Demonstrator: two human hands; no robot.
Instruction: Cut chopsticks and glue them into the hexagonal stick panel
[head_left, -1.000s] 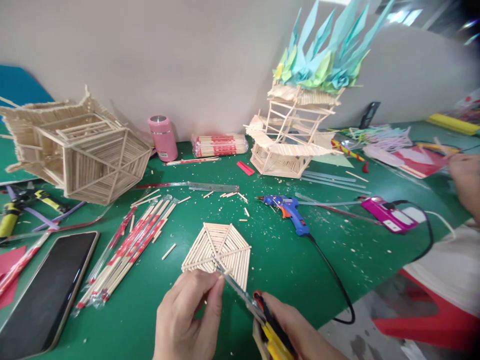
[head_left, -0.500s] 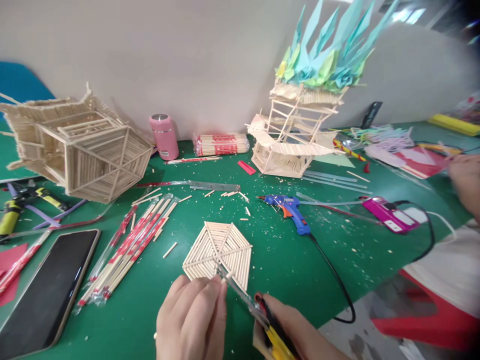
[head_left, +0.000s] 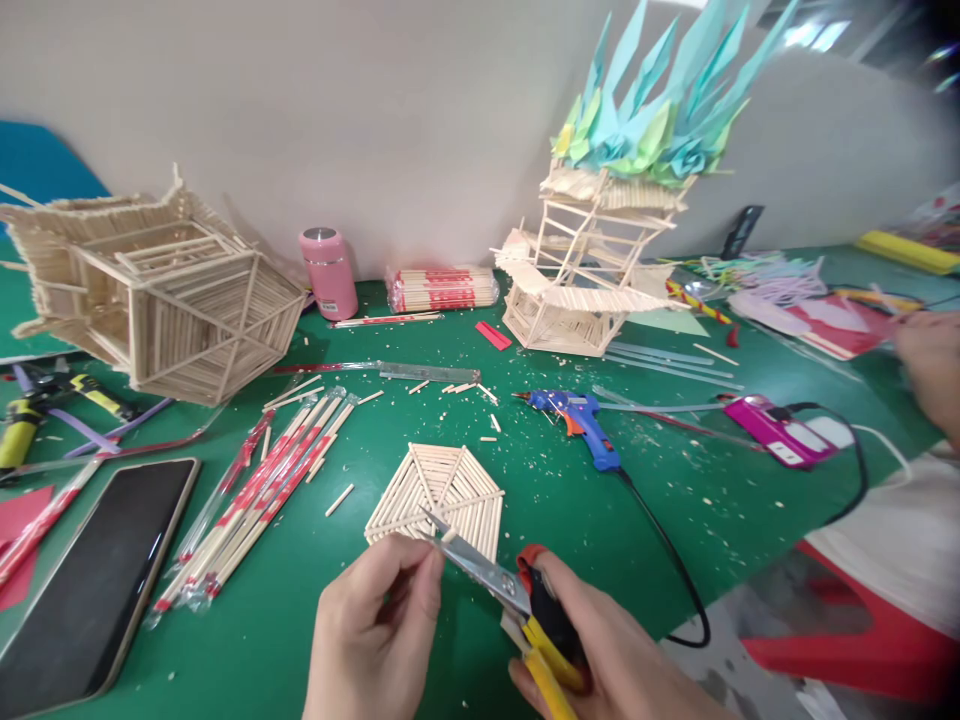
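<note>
On the green table [head_left: 600, 540], a hexagonal stick panel [head_left: 442, 475] lies mostly filled

The panel rests flat just beyond the hands, its spokes meeting at the middle and the visible sectors packed with parallel sticks. The near edge is hidden behind the left hand [head_left: 375, 625] and the scissors [head_left: 487, 575], so whether that part is filled cannot be told.

The left hand is closed in a pinch on a short wooden stick [head_left: 448, 536], of which little shows. The right hand [head_left: 592, 635] grips the yellow-and-black scissors, blades parted at that stick; the cut appears unfinished.

Trimming and fixing this piece seem to be left. The blue glue gun [head_left: 574, 420] lies out of hand to the right, and wrapped stick bundles [head_left: 262, 490] remain at the left. Behind, a larger stick structure [head_left: 210, 320] lies on its side, its similar hexagonal base already built.
</note>
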